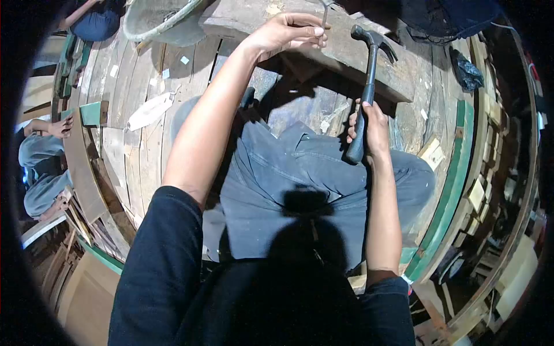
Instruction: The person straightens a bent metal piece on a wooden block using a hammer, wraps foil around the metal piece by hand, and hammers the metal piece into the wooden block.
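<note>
My right hand [372,127] is closed around the dark handle of a claw hammer [371,72]. The hammer is held upright in view, its head and claw at the far end, over the near edge of a thick wooden block [369,72]. At the top of the view, my left hand [288,36] pinches a thin, bent metal rod [325,12] between thumb and fingers. The rod's upper end runs out of the frame. Below the left hand, the side of the wooden block falls in shadow. My crossed legs in grey trousers [277,161] are in front of the block.
A pale bucket [164,23] stands at upper left on the plank floor [124,86]. A white strip [152,111] and small chips lie there. Another person's hand [60,127] rests near a board at left. A green beam [447,190] and wood pieces line the right.
</note>
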Available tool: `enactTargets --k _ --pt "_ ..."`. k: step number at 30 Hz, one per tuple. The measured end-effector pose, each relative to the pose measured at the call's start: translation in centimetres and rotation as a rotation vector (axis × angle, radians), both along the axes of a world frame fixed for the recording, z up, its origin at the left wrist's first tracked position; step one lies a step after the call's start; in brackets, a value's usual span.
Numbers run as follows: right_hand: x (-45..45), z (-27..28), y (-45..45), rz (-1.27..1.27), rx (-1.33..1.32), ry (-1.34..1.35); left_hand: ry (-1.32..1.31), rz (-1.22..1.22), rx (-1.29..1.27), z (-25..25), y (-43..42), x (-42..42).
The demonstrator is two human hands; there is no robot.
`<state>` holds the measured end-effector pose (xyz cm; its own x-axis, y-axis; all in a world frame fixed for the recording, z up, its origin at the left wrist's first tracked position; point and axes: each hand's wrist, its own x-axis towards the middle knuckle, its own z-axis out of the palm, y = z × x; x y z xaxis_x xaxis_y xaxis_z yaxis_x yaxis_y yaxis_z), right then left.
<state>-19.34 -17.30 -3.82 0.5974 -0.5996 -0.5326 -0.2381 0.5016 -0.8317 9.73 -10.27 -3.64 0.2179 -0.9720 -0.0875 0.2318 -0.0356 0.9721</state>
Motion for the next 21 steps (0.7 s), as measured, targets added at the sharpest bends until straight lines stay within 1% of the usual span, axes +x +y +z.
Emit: enactTargets --k 3,4,8,11,12,15,16,19,20,21 --pt "0.0 -0.2 0.1 0.018 -0.035 0.006 0.000 -0.057 0.029 -0.2 -0.1 0.0" --pt "-0.1 -0.8 -0.1 0.032 -0.054 -0.025 -0.068 -0.045 0.069 -0.2 0.0 -0.1" --pt "0.1 -1.0 0.2 0.024 -0.025 0.035 -0.067 -0.081 0.110 -0.3 0.2 -0.3" --pt "0.1 -1.6 0.1 0.053 -0.069 0.123 -0.111 -0.022 0.092 -1.0 0.0 -0.2" --pt "0.1 -1.8 0.0 0.079 -0.082 0.088 -0.176 0.023 0.078 -0.8 0.1 -0.1" --pt "0.0 -1.8 0.1 0.065 -0.130 0.034 -0.676 0.170 0.052 -1.4 -0.2 0.6" --pt "0.1 -1.8 0.0 0.078 -0.153 0.045 -0.793 0.228 0.017 -1.8 -0.3 0.8" --pt "0.0 -2.1 -0.1 0.087 -0.152 0.054 -0.990 0.327 0.040 -2.2 -0.3 1.3" --pt "0.0 -2.3 -0.3 0.084 -0.141 0.096 -0.959 0.295 0.097 -2.2 -0.4 1.3" --pt "0.1 -2.0 -0.2 0.083 -0.164 0.092 -1.064 0.325 0.049 -2.3 -0.4 1.4"
